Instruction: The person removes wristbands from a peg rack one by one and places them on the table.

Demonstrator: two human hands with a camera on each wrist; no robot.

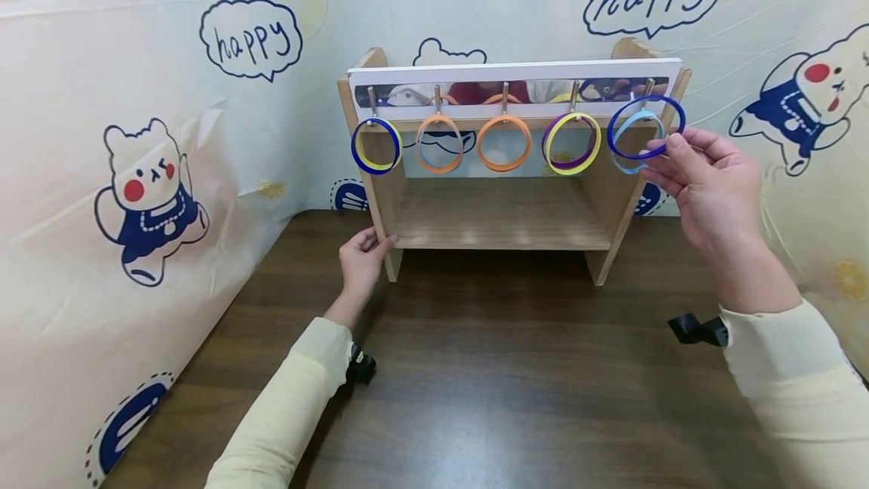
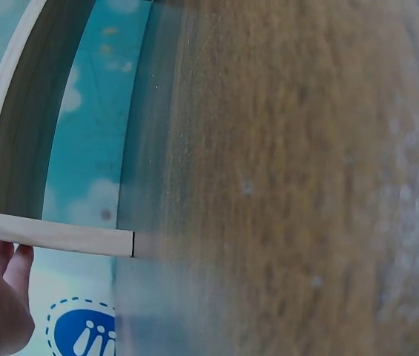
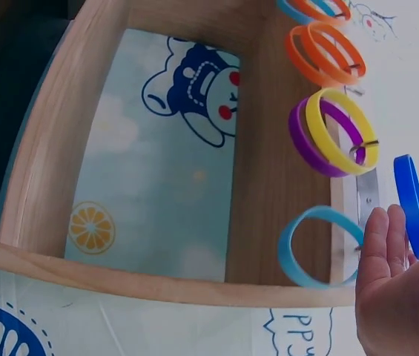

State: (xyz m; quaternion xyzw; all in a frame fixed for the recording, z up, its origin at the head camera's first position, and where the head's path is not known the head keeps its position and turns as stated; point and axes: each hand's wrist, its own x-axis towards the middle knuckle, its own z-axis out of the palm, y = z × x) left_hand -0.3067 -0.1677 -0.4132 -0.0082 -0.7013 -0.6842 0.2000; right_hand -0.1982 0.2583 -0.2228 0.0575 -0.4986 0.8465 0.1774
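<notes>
My right hand (image 1: 720, 195) pinches a dark blue wristband (image 3: 409, 200) between thumb and fingers, at the right-hand metal peg of a wooden rack (image 1: 502, 213). A light blue wristband (image 3: 286, 248) hangs from that peg; in the head view the dark blue one overlaps it. In the right wrist view the dark blue band is apart from the peg, out in front of it. My left hand (image 1: 362, 266) holds the rack's left side board (image 2: 76, 236) low down, thumb at its front edge and fingers on the outer side.
On the other pegs hang a dark blue wristband (image 1: 354, 149) with a yellow one, an orange one (image 1: 441, 170) with light blue, orange ones (image 1: 504, 167), and a yellow one (image 1: 597, 138) with purple. The rack stands on a dark wooden table (image 1: 489, 368) before a printed cloth (image 1: 170, 59).
</notes>
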